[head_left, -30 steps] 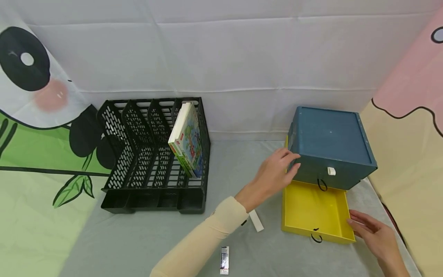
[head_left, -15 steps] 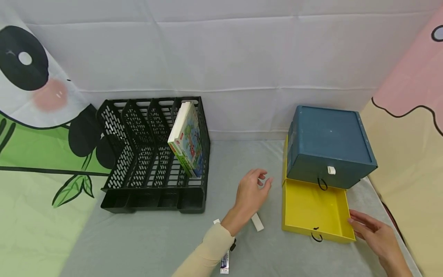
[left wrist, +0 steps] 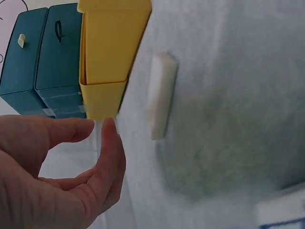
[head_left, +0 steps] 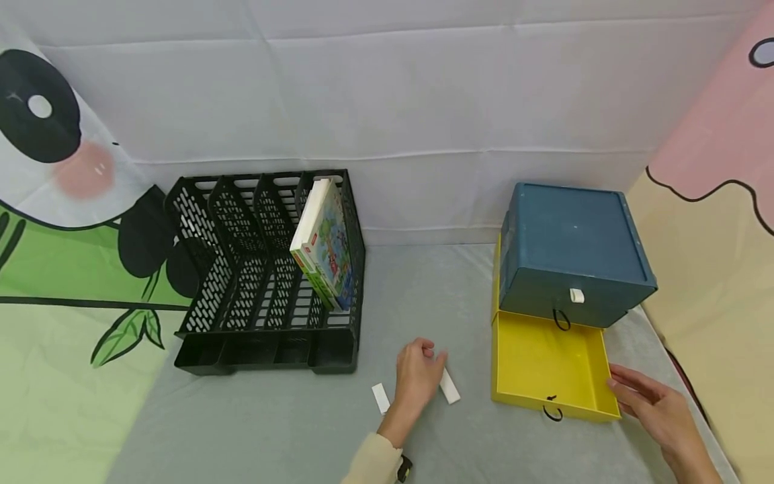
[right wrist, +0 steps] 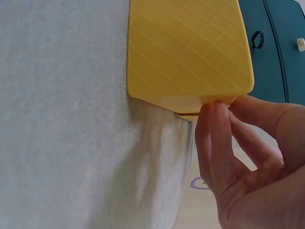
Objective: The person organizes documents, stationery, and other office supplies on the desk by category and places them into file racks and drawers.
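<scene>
My left hand (head_left: 417, 376) hovers over the grey cloth with loosely bent fingers and nothing in them. Close to its fingertips lies a small white block (head_left: 449, 388), seen also in the left wrist view as a white bar (left wrist: 162, 95). On the hand's other side is a flat white strip (head_left: 381, 398), partly hidden by the wrist. At the right, my right hand (head_left: 656, 410) holds the side wall of a pulled-out yellow drawer (head_left: 556, 396), thumb at the rim and fingers outside. In the right wrist view the fingertips (right wrist: 219, 107) touch that wall.
Above the yellow drawer sits a blue drawer unit (head_left: 577, 235) with a white knob (head_left: 577, 296) and a black loop. A black mesh file rack (head_left: 266, 269) stands left, with books (head_left: 326, 245) in its right slot. A white fabric wall (head_left: 423, 121) closes the back.
My left hand has withdrawn from the blue drawer unit toward the lower left, down to the white block. The right hand and drawer have stayed put. The small labelled packet is now out of sight.
</scene>
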### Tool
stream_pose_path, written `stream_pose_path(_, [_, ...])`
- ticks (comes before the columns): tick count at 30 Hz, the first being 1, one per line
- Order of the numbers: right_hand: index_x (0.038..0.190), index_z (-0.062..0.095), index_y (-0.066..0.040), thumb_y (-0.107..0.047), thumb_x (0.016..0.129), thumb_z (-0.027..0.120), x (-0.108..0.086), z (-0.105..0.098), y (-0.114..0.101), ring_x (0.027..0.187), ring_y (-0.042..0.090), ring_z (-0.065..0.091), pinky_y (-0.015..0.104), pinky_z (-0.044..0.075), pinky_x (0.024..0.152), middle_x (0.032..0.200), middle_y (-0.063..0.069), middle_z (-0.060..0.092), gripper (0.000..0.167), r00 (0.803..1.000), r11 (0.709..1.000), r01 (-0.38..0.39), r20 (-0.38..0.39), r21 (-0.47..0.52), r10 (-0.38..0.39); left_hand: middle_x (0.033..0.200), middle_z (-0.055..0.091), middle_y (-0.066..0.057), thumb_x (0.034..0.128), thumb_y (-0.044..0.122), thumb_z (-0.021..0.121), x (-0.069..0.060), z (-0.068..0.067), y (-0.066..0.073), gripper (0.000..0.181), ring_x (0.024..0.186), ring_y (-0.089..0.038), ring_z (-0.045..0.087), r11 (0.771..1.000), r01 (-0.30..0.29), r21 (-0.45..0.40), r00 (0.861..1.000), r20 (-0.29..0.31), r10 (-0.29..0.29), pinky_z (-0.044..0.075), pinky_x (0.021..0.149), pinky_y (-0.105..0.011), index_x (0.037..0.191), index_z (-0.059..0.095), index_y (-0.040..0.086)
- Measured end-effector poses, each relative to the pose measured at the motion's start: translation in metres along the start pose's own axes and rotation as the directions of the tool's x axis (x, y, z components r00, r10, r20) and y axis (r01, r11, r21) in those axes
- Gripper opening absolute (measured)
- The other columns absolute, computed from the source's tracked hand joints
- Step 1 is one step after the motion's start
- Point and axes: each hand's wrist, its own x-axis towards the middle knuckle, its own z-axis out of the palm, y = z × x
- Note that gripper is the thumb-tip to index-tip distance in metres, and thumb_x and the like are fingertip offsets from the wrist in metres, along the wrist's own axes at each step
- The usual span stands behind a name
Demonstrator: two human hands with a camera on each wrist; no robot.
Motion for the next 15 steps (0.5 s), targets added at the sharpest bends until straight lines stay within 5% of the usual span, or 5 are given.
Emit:
stream_pose_path(7, [0.151,0.047,0.002,-0.047,0.097,0.07,0.002,0.001,0.0,0.083,-0.003,0.064,0.023,0.059,0.075,0.126,0.005,0.07,0.077,1.0,0.999,-0.027,-0.012,-0.016,0.027,0.084,0.059,-0.008,0.0786,0.005,0.085,-0.015,0.007,-0.011,0.031,0.077,-0.022,0.055,0.998,0.027,0.06,0.997,0.068,-0.031,0.049,0.071,-0.038,0.099,0.065,-0.006])
stream_pose_path(15, [0.15,0.048,0.003,-0.045,0.098,0.069,0.001,0.002,0.0,0.083,-0.005,0.064,0.022,0.059,0.074,0.125,0.002,0.07,0.074,1.0,1.0,-0.016,-0.02,-0.011,0.016,0.085,0.053,-0.006,0.0725,-0.001,0.089,-0.022,0.016,-0.018,0.036,0.078,-0.02,0.051,0.997,0.047,0.058,0.994,0.093,-0.052,0.048,0.071,-0.035,0.096,0.062,-0.003])
